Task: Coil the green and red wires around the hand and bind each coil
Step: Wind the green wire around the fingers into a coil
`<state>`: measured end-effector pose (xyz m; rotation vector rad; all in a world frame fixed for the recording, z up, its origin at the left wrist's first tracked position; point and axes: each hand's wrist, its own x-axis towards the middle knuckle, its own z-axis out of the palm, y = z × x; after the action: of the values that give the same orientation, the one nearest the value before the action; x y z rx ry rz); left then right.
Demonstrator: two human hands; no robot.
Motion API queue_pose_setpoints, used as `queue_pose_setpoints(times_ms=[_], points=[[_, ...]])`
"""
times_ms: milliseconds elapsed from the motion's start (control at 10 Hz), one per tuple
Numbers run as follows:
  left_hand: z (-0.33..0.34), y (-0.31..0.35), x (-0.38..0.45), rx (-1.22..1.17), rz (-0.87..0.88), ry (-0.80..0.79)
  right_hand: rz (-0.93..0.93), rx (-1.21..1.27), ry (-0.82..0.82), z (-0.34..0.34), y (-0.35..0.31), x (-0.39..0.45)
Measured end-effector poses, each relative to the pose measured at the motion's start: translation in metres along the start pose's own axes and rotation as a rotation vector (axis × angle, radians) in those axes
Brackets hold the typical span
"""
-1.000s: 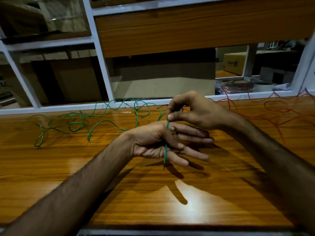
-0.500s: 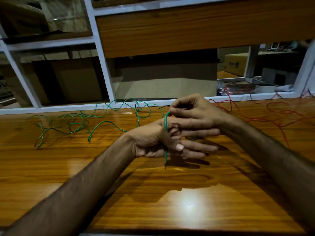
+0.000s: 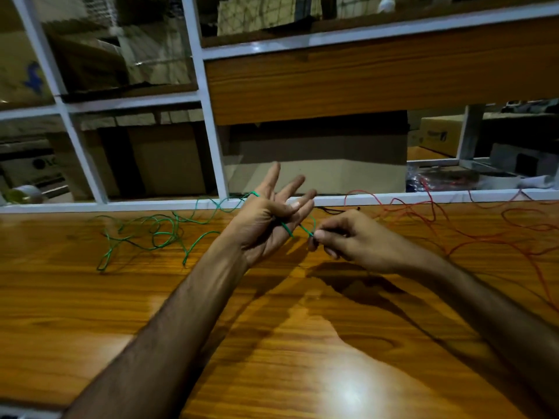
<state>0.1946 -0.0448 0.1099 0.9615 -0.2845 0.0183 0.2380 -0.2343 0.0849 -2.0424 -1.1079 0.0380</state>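
The green wire (image 3: 157, 234) lies in loose tangles on the wooden counter (image 3: 272, 343) at the left, and one strand runs up to my left hand (image 3: 266, 219). That hand is raised with its fingers spread upward; the wire passes over its back and across the palm, where the thumb pins the wire end. My right hand (image 3: 348, 240), just to the right, pinches the green wire between thumb and forefinger close to the left palm. The red wire (image 3: 472, 234) sprawls in loops over the right side of the counter, touched by neither hand.
A white-framed glass partition (image 3: 211, 122) with a wooden panel stands along the counter's far edge. Cardboard boxes (image 3: 317, 158) sit behind it. Through an opening at the right I see more boxes and a bundle of red cable (image 3: 444, 179).
My left hand has turned from lying flat and sideways to fingers pointing up. My right hand has come down from above it to its right side, drawing the green wire around it.
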Motion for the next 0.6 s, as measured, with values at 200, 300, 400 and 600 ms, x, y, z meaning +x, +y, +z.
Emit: queue_pose_setpoints(times_ms=[200, 300, 400, 600], points=[[-0.013, 0.004, -0.002, 0.327, 0.006, 0.139, 0.014, -0.132, -0.024, -0.005, -0.019, -0.007], [-0.011, 0.006, -0.006, 0.287, -0.082, 0.070, -0.062, -0.133, 0.029, -0.014, -0.024, -0.006], [-0.016, 0.006, -0.009, 0.193, -0.228, -0.054, -0.134, -0.087, 0.087, -0.027, -0.032, -0.008], [-0.006, -0.010, -0.021, 0.122, -0.476, -0.373, -0.213, 0.033, 0.107, -0.037, -0.038, -0.005]])
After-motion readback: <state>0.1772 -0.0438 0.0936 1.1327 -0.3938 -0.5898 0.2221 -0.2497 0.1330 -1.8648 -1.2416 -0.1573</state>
